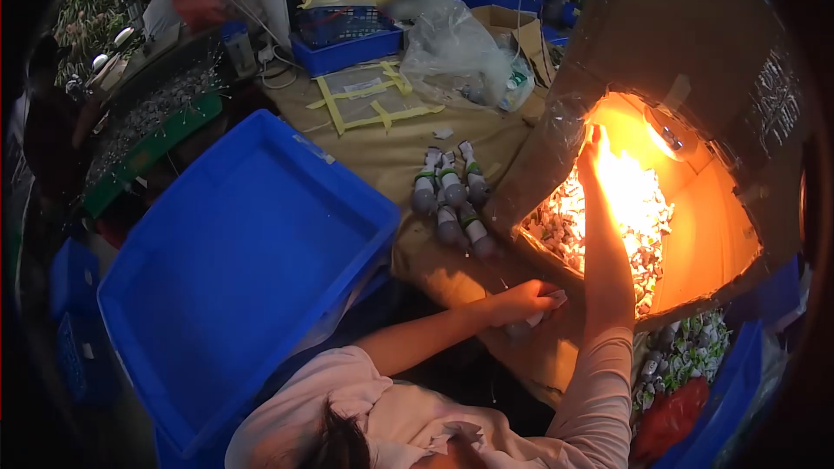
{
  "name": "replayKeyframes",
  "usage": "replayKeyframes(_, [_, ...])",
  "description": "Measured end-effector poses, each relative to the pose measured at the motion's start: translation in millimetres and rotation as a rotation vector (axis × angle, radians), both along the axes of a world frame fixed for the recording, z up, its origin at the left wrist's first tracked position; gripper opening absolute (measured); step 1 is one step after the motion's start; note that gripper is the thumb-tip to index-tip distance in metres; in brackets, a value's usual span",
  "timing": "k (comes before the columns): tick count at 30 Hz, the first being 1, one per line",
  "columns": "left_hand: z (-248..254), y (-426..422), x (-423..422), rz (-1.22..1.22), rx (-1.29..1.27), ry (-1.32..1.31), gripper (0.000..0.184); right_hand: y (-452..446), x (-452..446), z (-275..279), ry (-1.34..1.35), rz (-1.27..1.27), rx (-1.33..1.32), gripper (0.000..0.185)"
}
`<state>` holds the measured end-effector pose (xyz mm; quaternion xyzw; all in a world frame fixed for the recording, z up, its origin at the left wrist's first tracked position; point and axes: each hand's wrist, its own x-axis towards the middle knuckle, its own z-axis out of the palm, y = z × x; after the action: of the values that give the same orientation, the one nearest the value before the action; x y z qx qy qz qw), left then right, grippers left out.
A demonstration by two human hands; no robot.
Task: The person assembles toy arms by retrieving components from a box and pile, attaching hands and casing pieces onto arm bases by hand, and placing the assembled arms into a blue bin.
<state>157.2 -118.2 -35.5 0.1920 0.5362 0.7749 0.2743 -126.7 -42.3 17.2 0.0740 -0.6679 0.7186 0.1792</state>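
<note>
My left hand (523,302) is closed around a small grey-and-white piece (519,327), held low before the cardboard box. A pale bit shows at its fingertips. My right hand (594,149) reaches through the cut opening of the cardboard box (556,148), above a heap of small pale pieces (645,252). Strong glare washes out its fingers, so their grip does not show. On the brown-covered table, left of the box, lies a cluster of several grey-and-white pieces (449,191) with rounded grey ends and green bands.
A bright lamp (665,135) lights the box inside. A large blue tray (252,260) stands at left. Behind are a taped clear sheet (365,95), a blue crate (347,48) and a plastic bag (460,52). Green-and-white pieces (699,343) fill a container at lower right.
</note>
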Motion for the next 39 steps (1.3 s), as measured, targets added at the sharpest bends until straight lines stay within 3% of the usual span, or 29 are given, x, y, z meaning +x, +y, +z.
replayKeyframes(1, [-2, 2, -1, 0.001, 0.043, -0.01, 0.029, -6, 41, 24, -0.105, -0.074, 0.032, 0.014])
replayKeyframes(4, [-11, 4, -4, 0.018, 0.09, -0.024, 0.023, 17, 78, 27, -0.19, 0.149, -0.078, 0.027])
replayKeyframes(7, [-15, 4, -6, 0.054, 0.087, -0.066, 0.018, 38, 141, 31, -0.312, 0.215, -0.103, 0.022])
replayKeyframes(13, [2, 1, 6, 0.105, 0.045, -0.031, 0.023, 92, 259, 40, 0.022, 0.407, 0.204, 0.011])
replayKeyframes(15, [0, 3, 11, 0.137, 0.133, -0.046, 0.024, 106, 289, 45, -0.054, 0.316, 0.409, 0.01])
replayKeyframes(20, [17, 12, 34, 0.11, 0.196, -0.054, 0.023, 126, 324, 26, 0.217, 0.243, 0.556, 0.011])
replayKeyframes(22, [16, 13, 37, 0.099, 0.187, -0.007, 0.023, 126, 334, 27, 0.167, 0.201, 0.577, 0.012])
replayKeyframes(24, [15, 16, 34, 0.085, 0.166, 0.007, 0.024, 131, 335, 25, 0.136, 0.141, 0.608, 0.013])
replayKeyframes(26, [9, 16, 27, 0.09, 0.133, -0.03, 0.024, 143, 332, 21, -0.157, 0.154, 0.575, 0.016])
replayKeyframes(28, [9, 12, 22, 0.136, 0.074, -0.136, 0.023, 166, 318, 10, -0.418, 0.32, 0.569, 0.017])
replayKeyframes(31, [3, 6, 14, 0.134, 0.088, -0.173, 0.024, 165, 300, 17, -0.293, 0.363, 0.739, 0.02])
replayKeyframes(32, [3, 6, 14, 0.126, 0.078, -0.168, 0.024, 160, 290, 25, -0.187, 0.304, 0.911, 0.027])
replayKeyframes(34, [5, 8, 16, 0.091, 0.065, -0.17, 0.023, 134, 262, 59, -0.161, 0.203, 1.009, 0.034])
replayKeyframes(36, [0, 7, 16, 0.075, 0.096, -0.142, 0.022, 112, 218, 73, -0.046, 0.09, 0.881, 0.036])
replayKeyframes(38, [-7, 4, 17, 0.057, 0.138, -0.124, 0.021, 103, 164, 67, 0.261, -0.199, 1.107, 0.039])
replayKeyframes(39, [-7, 2, 18, 0.06, 0.134, -0.12, 0.021, 98, 145, 65, 0.273, -0.24, 1.209, 0.042])
